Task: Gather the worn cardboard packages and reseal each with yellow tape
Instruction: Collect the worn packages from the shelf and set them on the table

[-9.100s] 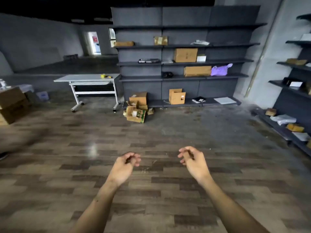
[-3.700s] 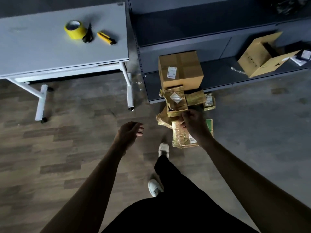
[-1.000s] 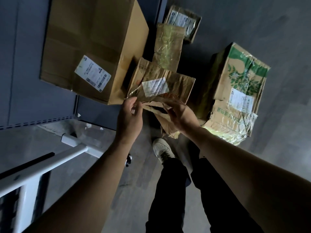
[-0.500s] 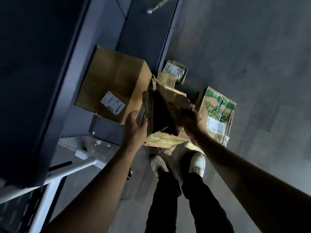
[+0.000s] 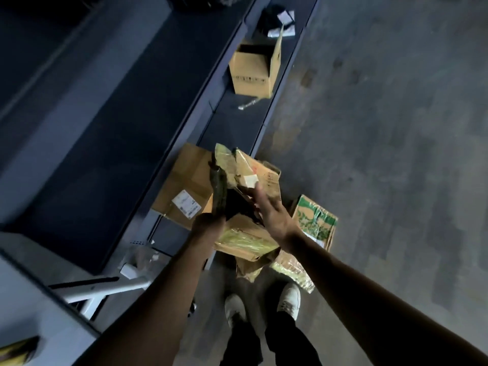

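While the person stood over the pile, the white worktop [image 5: 31, 294] occupied the lower left of the view, with a blurred yellow object [image 5: 15, 350] at its near corner that could not be identified. To its right, a labelled box [image 5: 184, 186] sat at the foot of the shelf [image 5: 232, 128].

The left hand [image 5: 208, 228] was clamped round the lower left edge of the worn package [image 5: 245, 175], which was held clear of the floor [image 5: 396, 154] between both hands. The right hand [image 5: 272, 212] lay against the package's right face with fingers [image 5: 260, 192] straight, supporting and not gripping.

Handling assessment: the package appeared light, since one closed hand and one flat hand carried it. Its board looked creased and soft, with loose flaps and wrinkled film, so it would probably flex or tear if lifted by a flap. Hold should be taken at a folded corner or under the base, with the second hand flat against a side panel.

Below the hands, a taped package [image 5: 245, 239] lay on the floor. Farther right stood a green-printed box [image 5: 314, 223], also crumpled; both would likely need support from underneath.
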`<control>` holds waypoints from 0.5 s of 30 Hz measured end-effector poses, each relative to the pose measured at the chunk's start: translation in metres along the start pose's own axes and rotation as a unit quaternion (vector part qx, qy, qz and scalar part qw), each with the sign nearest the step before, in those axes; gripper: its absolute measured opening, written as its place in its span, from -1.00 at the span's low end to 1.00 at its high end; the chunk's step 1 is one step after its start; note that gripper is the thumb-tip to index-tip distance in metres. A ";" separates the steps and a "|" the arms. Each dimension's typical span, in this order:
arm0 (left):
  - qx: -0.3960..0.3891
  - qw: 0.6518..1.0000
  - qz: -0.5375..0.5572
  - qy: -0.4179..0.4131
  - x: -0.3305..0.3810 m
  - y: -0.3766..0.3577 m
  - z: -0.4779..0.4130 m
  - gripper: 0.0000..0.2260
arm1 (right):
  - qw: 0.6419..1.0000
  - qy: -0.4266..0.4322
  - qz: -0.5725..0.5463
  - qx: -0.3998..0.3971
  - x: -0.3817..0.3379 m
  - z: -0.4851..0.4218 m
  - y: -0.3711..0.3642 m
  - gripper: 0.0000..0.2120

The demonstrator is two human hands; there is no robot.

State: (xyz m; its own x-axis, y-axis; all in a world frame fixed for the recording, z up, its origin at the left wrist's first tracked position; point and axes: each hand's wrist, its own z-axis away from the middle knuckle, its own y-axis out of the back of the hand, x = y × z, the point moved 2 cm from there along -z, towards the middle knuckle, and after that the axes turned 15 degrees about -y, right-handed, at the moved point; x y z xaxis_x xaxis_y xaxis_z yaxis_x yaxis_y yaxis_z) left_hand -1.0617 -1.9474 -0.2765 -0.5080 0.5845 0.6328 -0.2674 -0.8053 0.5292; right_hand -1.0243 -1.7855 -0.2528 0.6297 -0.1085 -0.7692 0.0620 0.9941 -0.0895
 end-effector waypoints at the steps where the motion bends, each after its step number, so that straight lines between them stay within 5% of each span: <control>1: 0.002 1.000 0.003 -0.004 0.003 0.006 0.006 -0.66 | 1.000 -0.018 -0.010 0.005 -0.008 0.004 -0.001 -0.58; 5: -0.012 1.000 -0.001 -0.026 0.023 0.037 0.040 -0.62 | 0.999 0.001 0.047 0.022 -0.034 0.023 -0.015 -0.75; 8: -0.012 0.998 0.025 -0.062 0.037 0.060 0.069 -0.59 | 0.996 -0.041 0.075 0.018 -0.046 0.035 -0.036 -0.68; 15: -0.046 0.983 0.100 -0.145 0.013 0.103 0.103 -0.51 | 0.993 -0.042 0.114 0.003 -0.063 0.088 -0.078 -0.09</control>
State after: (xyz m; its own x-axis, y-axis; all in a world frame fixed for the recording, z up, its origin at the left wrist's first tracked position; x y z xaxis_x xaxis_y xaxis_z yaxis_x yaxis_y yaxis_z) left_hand -1.0114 -2.0123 -0.1558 -0.3070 0.4068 0.8604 -0.2656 -0.9048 0.3330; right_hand -1.0010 -1.8555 -0.1418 0.6906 0.1211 -0.7130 -0.0860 0.9926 0.0852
